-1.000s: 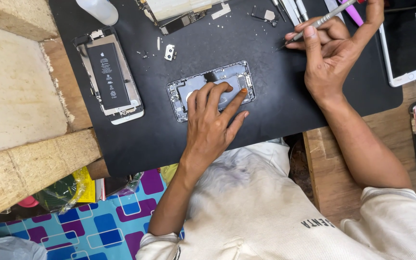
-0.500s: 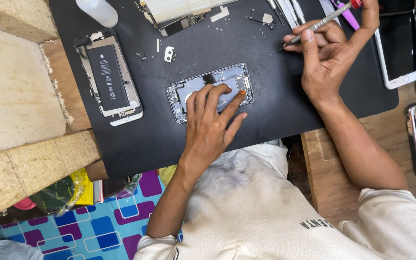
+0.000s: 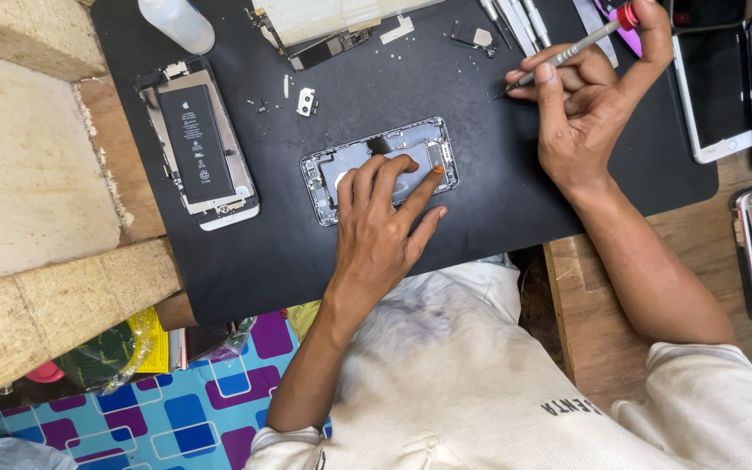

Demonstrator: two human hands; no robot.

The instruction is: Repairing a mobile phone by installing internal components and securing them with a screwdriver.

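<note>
Overhead view of a phone-repair bench, read from left to right. At far left, pale stone blocks [image 3: 19, 174] border a black work mat [image 3: 480, 218]. Near the mat's upper left corner lies a white plastic bottle [image 3: 176, 22]; below it rests an opened phone with its black battery exposed [image 3: 198, 144]. Further right, a small loose metal part [image 3: 306, 101] lies apart on the mat. At centre lies an emptied grey phone housing [image 3: 376, 165], long side running left to right. The left hand [image 3: 380, 231] presses flat on the housing, fingers spread narrowly and covering its lower middle; it grips nothing. Above, at the mat's top edge, a pale opened device [image 3: 332, 22] is partly cut off by the frame. To the right, the right hand [image 3: 580, 104] is raised clear of the housing and pinches a slim metal screwdriver with a red cap [image 3: 572, 50], tip directed left. At far right, several phones with dark screens [image 3: 720, 87] lie on the wooden table [image 3: 698, 235].
</note>
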